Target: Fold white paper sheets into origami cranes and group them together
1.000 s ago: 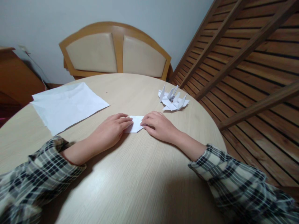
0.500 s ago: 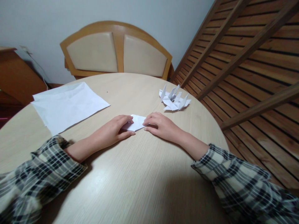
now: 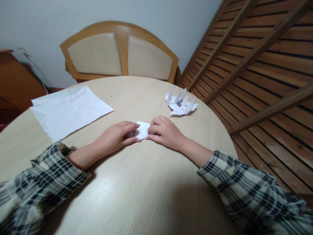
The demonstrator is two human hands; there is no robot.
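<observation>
A small piece of folded white paper (image 3: 142,131) lies on the table in front of me, partly covered by my fingers. My left hand (image 3: 121,134) grips its left end, with the thumb along the near edge and the fingers on top. At the right end my right hand (image 3: 164,132) is closed over the paper, its thumb close to the near corner and its fingers curled on the upper face. The part under my right fingers is hidden.
Large white paper sheets (image 3: 70,112) lie at the table's left. Several folded paper cranes (image 3: 181,103) cluster at the right. Behind the round wooden table (image 3: 137,189) stands a padded headboard-like panel (image 3: 124,52); slatted wood (image 3: 256,81) slopes along the right.
My right hand has shifted slightly left along the folded paper, its thumb now nearer the left thumb. My left hand stays nearly in place. The view has moved a little.
</observation>
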